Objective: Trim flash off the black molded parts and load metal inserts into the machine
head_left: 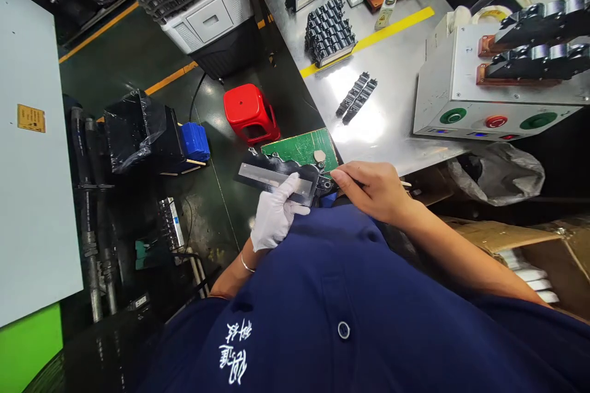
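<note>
The gloved left hand (275, 214) gripped a stiff, probably light black part (276, 175) off the worktop's (391, 116) near edge; the bare right hand (371, 187) pinched its end, a likely safe hold.

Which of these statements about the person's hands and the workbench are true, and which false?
1. The left hand wears a white glove. True.
2. The right hand is gloved too. False: it is bare.
3. The left hand holds a flat black part with a silvery strip. True.
4. The stool on the floor is blue. False: it is red.
5. The control box on the steel bench has green and red buttons. True.
</note>
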Tool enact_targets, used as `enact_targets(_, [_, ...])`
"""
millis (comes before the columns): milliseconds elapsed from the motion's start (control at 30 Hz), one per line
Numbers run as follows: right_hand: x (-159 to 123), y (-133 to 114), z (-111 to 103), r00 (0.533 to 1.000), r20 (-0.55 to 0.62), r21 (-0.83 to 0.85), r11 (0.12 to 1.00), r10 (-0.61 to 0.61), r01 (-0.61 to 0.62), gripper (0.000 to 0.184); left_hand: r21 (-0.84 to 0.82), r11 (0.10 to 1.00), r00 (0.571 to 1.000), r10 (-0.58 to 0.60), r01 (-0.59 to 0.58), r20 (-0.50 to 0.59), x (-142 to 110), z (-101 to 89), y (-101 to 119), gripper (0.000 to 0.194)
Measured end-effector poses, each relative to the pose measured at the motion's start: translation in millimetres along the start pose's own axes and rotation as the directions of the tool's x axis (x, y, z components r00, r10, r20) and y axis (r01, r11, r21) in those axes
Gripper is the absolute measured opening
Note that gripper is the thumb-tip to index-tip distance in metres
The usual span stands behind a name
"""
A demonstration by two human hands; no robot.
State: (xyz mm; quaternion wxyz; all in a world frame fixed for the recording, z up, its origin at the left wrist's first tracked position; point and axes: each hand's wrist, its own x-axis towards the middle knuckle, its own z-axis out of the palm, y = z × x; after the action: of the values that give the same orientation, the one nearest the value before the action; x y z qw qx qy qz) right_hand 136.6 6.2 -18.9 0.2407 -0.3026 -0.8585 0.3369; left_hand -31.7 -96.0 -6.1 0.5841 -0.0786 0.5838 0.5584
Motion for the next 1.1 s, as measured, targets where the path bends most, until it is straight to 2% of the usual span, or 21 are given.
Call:
enact_targets(67, [-1, -2, 1, 1.0, 0.003, -0.031, 0.999, -0.022, 0.022, 0.043, 0.073, 0.995, 0.998, 0.066, -0.066, 0.003, -3, 2.5, 2, 0.02])
enact_targets(167, [-1, -5, 3, 1.0, -0.007, -0.099, 0.995, -0.015, 0.014, 0.044, 0.158, 0.983, 0.996, 0.09, -0.093, 0.024, -6, 6.6, 5, 0.019])
enact_targets(267, [-1, -4, 3, 1.0, 0.018, -0.163, 0.987, 0.013, -0.01, 0.045, 0.212, 0.971, 0.994, 0.111, -0.107, -0.007, -8, 7.3, 7, 0.02])
enact_targets(367, [1, 1, -6, 0.989, 0.15, -0.141, 0.99, 0.011, 0.01, 0.045, 0.243, 0.965, 0.995, 0.093, -0.096, 0.025, -7, 4.7, 6, 0.02])
enact_targets(433, [3, 5, -17, 0.944, 0.323, -0.036, 0.996, -0.065, 0.081, 0.045, 0.246, 0.964, 0.993, 0.076, -0.096, 0.09, -4, 3.0, 4, 0.019])
enact_targets(500, [5, 9, -29, 0.849, 0.489, 0.101, 0.98, -0.199, 0.172, 0.045, 0.219, 0.974, 0.985, 0.03, -0.067, 0.169, 2, 1.9, 3, 0.019])
enact_targets(533, [6, 10, -35, 0.805, 0.536, 0.151, 0.967, -0.255, 0.206, 0.045, 0.199, 0.979, 0.978, -0.009, -0.033, 0.206, 6, 1.3, 2, 0.02])
enact_targets(567, [7, 10, -39, 0.781, 0.553, 0.176, 0.957, -0.29, 0.231, 0.045, 0.182, 0.983, 0.969, -0.057, 0.012, 0.241, 11, 0.5, 2, 0.02])
enact_targets(600, [7, 10, -43, 0.781, 0.546, 0.172, 0.953, -0.302, 0.249, 0.044, 0.17, 0.984, 0.956, -0.104, 0.058, 0.273, 16, -0.7, 2, 0.02])
enact_targets(667, [7, 9, -45, 0.832, 0.481, 0.089, 0.959, -0.277, 0.268, 0.042, 0.175, 0.978, 0.932, -0.166, 0.114, 0.323, 24, -4.2, 1, 0.02])
enact_targets(733, [7, 9, -44, 0.878, 0.414, -0.026, 0.96, -0.243, 0.278, 0.041, 0.201, 0.972, 0.912, -0.189, 0.121, 0.365, 30, -7.8, 1, 0.022])
enact_targets(767, [6, 9, -43, 0.886, 0.4, -0.071, 0.956, -0.236, 0.286, 0.041, 0.209, 0.971, 0.905, -0.193, 0.119, 0.38, 32, -8.9, 1, 0.022])
enact_targets(867, [5, 9, -38, 0.887, 0.4, -0.125, 0.945, -0.232, 0.304, 0.043, 0.212, 0.968, 0.9, -0.21, 0.135, 0.383, 30, -7.6, 2, 0.018])
enact_targets(1100, [4, 13, -34, 0.885, 0.407, -0.111, 0.949, -0.227, 0.294, 0.043, 0.182, 0.968, 0.906, -0.227, 0.171, 0.356, 21, 0.9, 5, 0.014])
